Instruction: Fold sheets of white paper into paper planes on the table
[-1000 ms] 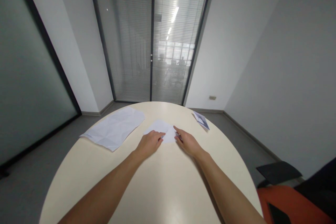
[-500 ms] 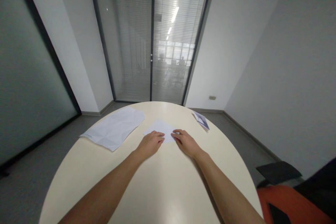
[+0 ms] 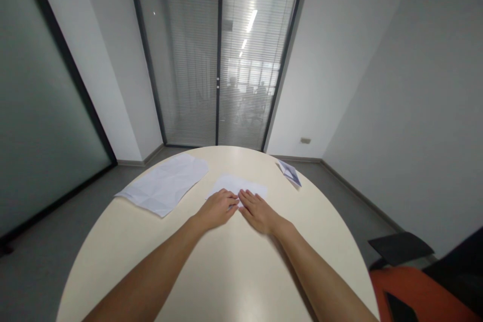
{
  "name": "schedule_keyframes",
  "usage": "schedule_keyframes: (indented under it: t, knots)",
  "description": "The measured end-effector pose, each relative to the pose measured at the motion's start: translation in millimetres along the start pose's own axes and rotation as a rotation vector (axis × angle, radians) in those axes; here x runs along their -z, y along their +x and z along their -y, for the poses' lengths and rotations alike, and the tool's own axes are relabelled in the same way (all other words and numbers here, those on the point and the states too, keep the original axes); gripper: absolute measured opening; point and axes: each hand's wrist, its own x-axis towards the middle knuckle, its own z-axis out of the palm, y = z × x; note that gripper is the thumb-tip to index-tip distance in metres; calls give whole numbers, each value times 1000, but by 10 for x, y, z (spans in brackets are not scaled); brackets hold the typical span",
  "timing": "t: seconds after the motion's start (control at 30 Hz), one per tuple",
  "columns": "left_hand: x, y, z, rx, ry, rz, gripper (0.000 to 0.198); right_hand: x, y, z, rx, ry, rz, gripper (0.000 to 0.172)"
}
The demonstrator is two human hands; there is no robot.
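Observation:
A small white sheet of paper [image 3: 241, 182] lies on the round table in front of me. My left hand [image 3: 218, 208] is at its near left edge, fingers bent and closed over the paper. Flat on the near edge lies my right hand [image 3: 257, 211], fingers stretched out, its fingertips almost touching those of my left hand. Both hands cover part of the near edge, so the folds there are hidden.
A larger creased white sheet [image 3: 166, 183] lies at the table's left. Near the right rim sits a folded paper piece [image 3: 290, 173]. The cream round table [image 3: 226, 271] fills the foreground. An orange chair [image 3: 407, 289] stands at lower right.
My right hand has moved left and nearer to me and has flattened onto the paper. The paper's visible outline now reaches farther right. My left hand has hardly moved.

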Motion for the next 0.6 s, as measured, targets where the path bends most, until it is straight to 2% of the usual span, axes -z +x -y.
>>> schedule_keyframes:
  t: [0.17, 0.3, 0.43, 0.6]
  knots:
    - [28, 5, -39, -4, 14, 22, 28, -34, 0, -132, -173, -48, 52, 68]
    - [58, 6, -76, -26, 16, 43, 25, 22, -11, -209, -251, -86, 59, 67]
    - [71, 0, -93, -61, 0, 48, 24, 73, -31, -212, -235, -117, 57, 61]
    - [62, -26, -90, -122, -46, 50, 24, 126, -44, -219, -172, -129, -5, 55]
